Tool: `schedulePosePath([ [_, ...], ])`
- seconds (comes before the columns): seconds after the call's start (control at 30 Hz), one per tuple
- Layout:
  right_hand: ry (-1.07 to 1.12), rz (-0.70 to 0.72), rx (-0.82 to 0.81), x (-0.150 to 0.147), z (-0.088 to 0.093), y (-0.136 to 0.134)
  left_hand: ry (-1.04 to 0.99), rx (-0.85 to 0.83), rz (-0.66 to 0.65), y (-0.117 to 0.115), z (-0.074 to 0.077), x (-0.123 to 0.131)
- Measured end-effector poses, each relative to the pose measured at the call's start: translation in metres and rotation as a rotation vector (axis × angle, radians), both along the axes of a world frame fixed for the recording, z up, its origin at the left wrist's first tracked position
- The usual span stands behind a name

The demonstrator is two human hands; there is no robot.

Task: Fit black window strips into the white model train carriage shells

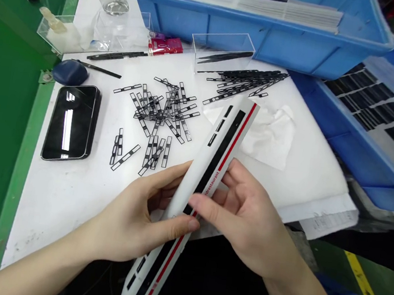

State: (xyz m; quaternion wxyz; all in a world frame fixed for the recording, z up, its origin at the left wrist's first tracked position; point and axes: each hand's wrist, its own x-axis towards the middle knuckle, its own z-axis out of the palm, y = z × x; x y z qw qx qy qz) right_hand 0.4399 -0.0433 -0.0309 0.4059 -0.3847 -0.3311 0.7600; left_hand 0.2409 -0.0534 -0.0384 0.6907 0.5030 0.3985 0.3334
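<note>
Two hands on one long white model train car point(214, 154), red line and black window bands on it, held diagonally at lower centre, its near end out past the worktop edge. Left to right: phone point(70, 122) lies face up on the white worktop point(60, 207), dark blue pouch point(70, 72) just above it at upper left. Left hand point(131, 216) wraps the car's side, fingers curled under, thumb point(187, 223) pressed on its face. Loose pile of black frame strips point(162, 109) sits at centre, above the hands. Right hand point(243, 210) spread on the far side, thumb point(199, 205) across the face. Upper centre: tweezers point(224, 57) in a clear acrylic box point(210, 41), second strip bundle point(244, 81) just below, blue crate point(284, 48) of sheets point(257, 4) behind. Tissue point(270, 137) just beyond the car. Far right: blue tray point(361, 158) with black strips point(371, 102).
</note>
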Motion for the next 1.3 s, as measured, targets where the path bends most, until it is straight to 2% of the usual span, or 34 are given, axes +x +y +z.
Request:
schedulePosePath([
  [0.2, -0.082, -0.007, 0.002, -0.003, 0.001, -0.003, -0.019, 0.014, 0.020, 0.003, 0.000, 0.004],
  [0.33, -0.120, 0.003, 0.027, -0.003, 0.000, 0.000, -0.054, -0.042, 0.044, 0.004, 0.000, 0.004],
  [0.47, -0.057, 0.063, 0.004, 0.001, -0.002, 0.004, -0.121, -0.101, 0.033, 0.006, 0.000, 0.004],
  [0.63, -0.034, 0.160, -0.056, 0.004, 0.001, 0.002, -0.123, -0.070, 0.029, 0.005, -0.002, 0.004],
  [0.83, -0.090, 0.116, -0.006, -0.001, -0.002, -0.004, -0.023, 0.022, 0.028, 0.002, -0.005, 0.005],
  [0.93, -0.064, 0.129, 0.030, 0.000, -0.004, -0.005, -0.081, -0.040, 0.036, 0.005, -0.003, 0.003],
  [1.07, -0.178, 0.171, 0.033, 0.012, 0.012, -0.009, -0.294, -0.208, -0.059, 0.012, 0.003, -0.006],
  [1.17, -0.400, 0.048, 0.032, 0.019, 0.032, -0.015, -0.311, -0.379, -0.100, 0.011, 0.011, -0.010],
  [1.3, -0.535, -0.120, 0.074, 0.019, 0.047, -0.020, -0.239, -0.447, -0.019, 0.006, 0.021, -0.008],
])
